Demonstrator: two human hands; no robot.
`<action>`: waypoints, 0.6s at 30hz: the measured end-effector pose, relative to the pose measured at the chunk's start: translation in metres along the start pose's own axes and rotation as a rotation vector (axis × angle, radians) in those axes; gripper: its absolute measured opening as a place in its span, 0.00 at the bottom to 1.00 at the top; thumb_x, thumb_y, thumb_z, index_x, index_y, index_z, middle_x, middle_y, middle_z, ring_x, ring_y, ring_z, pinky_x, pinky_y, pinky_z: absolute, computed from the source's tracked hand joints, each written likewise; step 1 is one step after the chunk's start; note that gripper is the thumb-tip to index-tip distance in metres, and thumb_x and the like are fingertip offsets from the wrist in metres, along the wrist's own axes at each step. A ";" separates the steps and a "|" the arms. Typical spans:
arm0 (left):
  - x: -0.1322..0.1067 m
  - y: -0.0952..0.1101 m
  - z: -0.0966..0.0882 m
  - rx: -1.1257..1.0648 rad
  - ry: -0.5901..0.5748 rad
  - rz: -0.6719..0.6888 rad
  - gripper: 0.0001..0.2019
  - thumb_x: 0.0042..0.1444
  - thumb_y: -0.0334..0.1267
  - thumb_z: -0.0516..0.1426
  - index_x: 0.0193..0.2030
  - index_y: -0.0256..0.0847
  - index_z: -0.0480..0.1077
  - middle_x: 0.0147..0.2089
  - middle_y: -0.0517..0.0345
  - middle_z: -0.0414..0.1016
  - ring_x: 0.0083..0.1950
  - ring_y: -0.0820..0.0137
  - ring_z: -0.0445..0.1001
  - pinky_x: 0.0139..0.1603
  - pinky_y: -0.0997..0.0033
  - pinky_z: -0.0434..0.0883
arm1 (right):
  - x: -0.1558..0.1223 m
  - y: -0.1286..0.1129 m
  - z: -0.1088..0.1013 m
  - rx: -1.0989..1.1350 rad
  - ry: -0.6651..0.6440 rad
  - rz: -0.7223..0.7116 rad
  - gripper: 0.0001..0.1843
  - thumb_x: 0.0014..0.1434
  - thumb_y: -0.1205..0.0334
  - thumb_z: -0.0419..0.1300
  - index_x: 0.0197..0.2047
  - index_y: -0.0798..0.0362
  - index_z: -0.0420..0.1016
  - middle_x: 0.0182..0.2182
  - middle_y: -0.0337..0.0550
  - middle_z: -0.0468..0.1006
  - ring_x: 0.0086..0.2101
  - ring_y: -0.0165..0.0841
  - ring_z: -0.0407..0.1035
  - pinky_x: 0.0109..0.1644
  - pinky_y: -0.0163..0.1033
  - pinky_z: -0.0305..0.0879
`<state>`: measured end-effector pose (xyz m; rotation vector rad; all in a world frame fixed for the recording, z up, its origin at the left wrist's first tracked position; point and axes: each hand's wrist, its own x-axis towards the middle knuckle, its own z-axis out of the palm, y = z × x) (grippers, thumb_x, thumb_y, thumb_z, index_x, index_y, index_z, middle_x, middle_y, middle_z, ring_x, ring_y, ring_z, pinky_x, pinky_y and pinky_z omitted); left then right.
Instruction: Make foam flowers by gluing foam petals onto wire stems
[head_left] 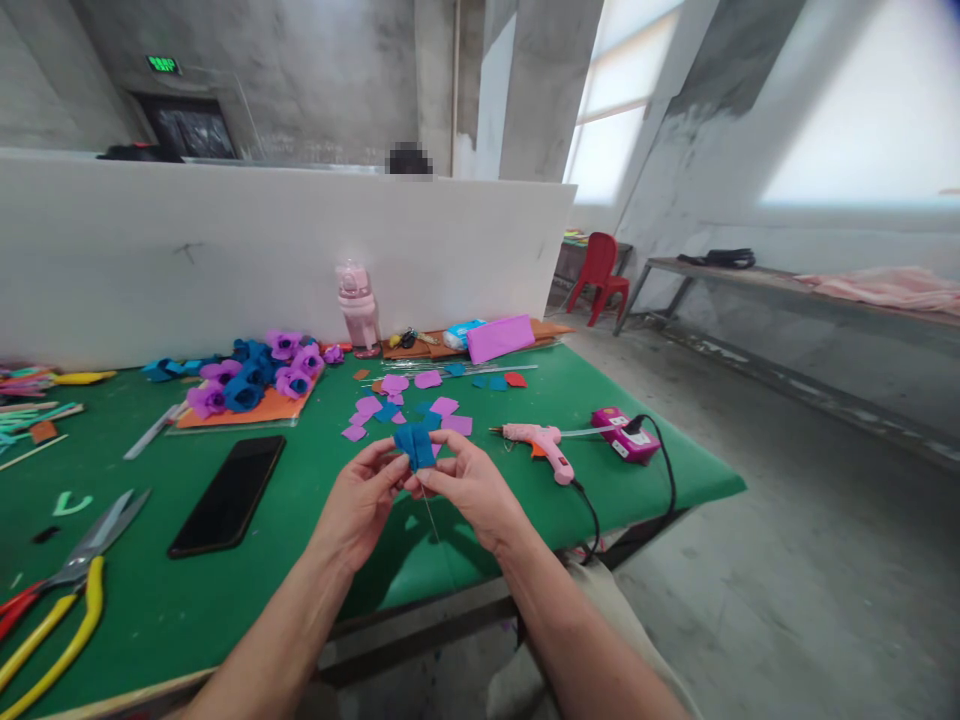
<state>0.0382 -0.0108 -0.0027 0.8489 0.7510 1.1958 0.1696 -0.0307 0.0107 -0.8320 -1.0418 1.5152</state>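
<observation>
My left hand (365, 497) and my right hand (471, 488) meet above the front of the green table (300, 560). Both pinch a small blue felt piece (415, 446) between fingertips and thumbs. A thin wire (429, 510) hangs down from the felt between my hands. Loose purple and blue felt petals (409, 405) lie on the table just beyond my hands.
A pink glue gun (541, 444) with a black cord lies to the right. A black phone (229, 494) lies to the left, scissors (90, 545) and yellow-handled pliers (52, 625) further left. Finished purple and blue felt flowers (251, 378), a pink bottle (357, 308) and a white partition stand behind.
</observation>
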 end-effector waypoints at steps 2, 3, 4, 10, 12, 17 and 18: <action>0.000 0.000 0.001 0.002 0.004 -0.008 0.15 0.40 0.32 0.64 0.37 0.39 0.71 0.23 0.62 0.72 0.23 0.77 0.69 0.28 0.77 0.66 | 0.000 0.000 0.000 0.007 0.007 -0.001 0.21 0.43 0.65 0.62 0.42 0.53 0.63 0.19 0.32 0.75 0.23 0.29 0.70 0.36 0.37 0.66; 0.000 0.001 0.002 0.003 0.005 -0.014 0.14 0.40 0.33 0.64 0.36 0.38 0.71 0.23 0.62 0.72 0.23 0.77 0.69 0.27 0.77 0.66 | 0.000 0.000 0.000 0.008 0.010 -0.003 0.21 0.43 0.65 0.62 0.43 0.53 0.63 0.19 0.32 0.75 0.23 0.29 0.71 0.36 0.37 0.65; 0.000 0.001 0.002 0.005 0.005 -0.018 0.13 0.40 0.33 0.64 0.35 0.38 0.70 0.22 0.62 0.71 0.23 0.78 0.69 0.27 0.77 0.66 | 0.000 0.000 0.000 0.007 0.011 -0.006 0.21 0.43 0.65 0.62 0.43 0.53 0.63 0.19 0.32 0.75 0.23 0.29 0.71 0.36 0.37 0.65; -0.001 0.001 0.002 0.014 -0.001 -0.014 0.10 0.41 0.32 0.64 0.32 0.36 0.69 0.24 0.62 0.71 0.24 0.78 0.69 0.29 0.76 0.67 | 0.001 0.003 0.001 -0.016 0.035 -0.034 0.19 0.44 0.67 0.60 0.42 0.52 0.63 0.19 0.32 0.75 0.23 0.28 0.70 0.35 0.36 0.65; -0.002 0.001 0.002 0.008 -0.005 -0.005 0.11 0.41 0.31 0.64 0.33 0.37 0.69 0.26 0.62 0.72 0.25 0.77 0.69 0.30 0.76 0.67 | 0.002 0.005 0.002 -0.034 0.048 -0.050 0.19 0.44 0.67 0.60 0.42 0.52 0.63 0.18 0.32 0.75 0.23 0.29 0.71 0.35 0.36 0.65; 0.004 -0.003 0.005 0.020 -0.004 0.032 0.12 0.44 0.30 0.62 0.37 0.38 0.68 0.28 0.63 0.72 0.26 0.78 0.69 0.29 0.78 0.66 | 0.000 0.007 0.003 -0.058 0.051 -0.074 0.19 0.45 0.68 0.59 0.43 0.51 0.63 0.19 0.32 0.75 0.23 0.29 0.70 0.35 0.36 0.66; 0.006 -0.005 0.006 0.025 -0.002 0.041 0.12 0.45 0.30 0.62 0.38 0.39 0.68 0.29 0.63 0.72 0.27 0.78 0.69 0.29 0.78 0.66 | -0.001 0.007 0.003 -0.057 0.049 -0.078 0.19 0.45 0.68 0.58 0.43 0.51 0.64 0.20 0.32 0.75 0.23 0.29 0.70 0.35 0.36 0.65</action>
